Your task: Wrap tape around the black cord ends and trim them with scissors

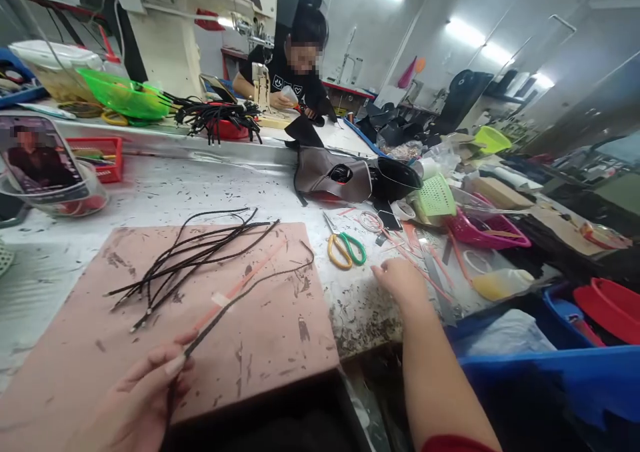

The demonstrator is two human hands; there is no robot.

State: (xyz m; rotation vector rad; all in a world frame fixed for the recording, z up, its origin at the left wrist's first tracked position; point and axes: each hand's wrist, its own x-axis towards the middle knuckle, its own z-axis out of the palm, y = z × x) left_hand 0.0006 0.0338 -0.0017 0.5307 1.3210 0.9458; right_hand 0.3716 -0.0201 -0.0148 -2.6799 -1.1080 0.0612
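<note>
The desk (pixel 360 319) has a pale, hard surface flecked with dark scraps, its near edge heavily worn and grimy. On it lies a flat, dull pink mat (pixel 280 345), scuffed with dark stains.

The right hand (pixel 403 279) is over the desk beyond the mat's right side, near the scissors, its fingers partly curled; whether it holds anything I cannot tell. The left hand (pixel 155 379), above the mat's near part, pinches a dark cord (pixel 207 329) between thumb and fingers.

That cord's long axis slants from near left to far right across the mat. It looks thin, round and matte, with a gentle curve; its far end hooks back near the mat's far right corner, and its near end droops below the hand.

Further left, a loose bundle of black cords (pixel 220 242) slants likewise, pale tips towards the near side.

The metal scissors (pixel 337 235) have one yellow and one green loop, blades pointing away. Beside the held cord, nearly parallel, runs a straight orange-pink strip (pixel 253 274) with a whitish patch.
</note>
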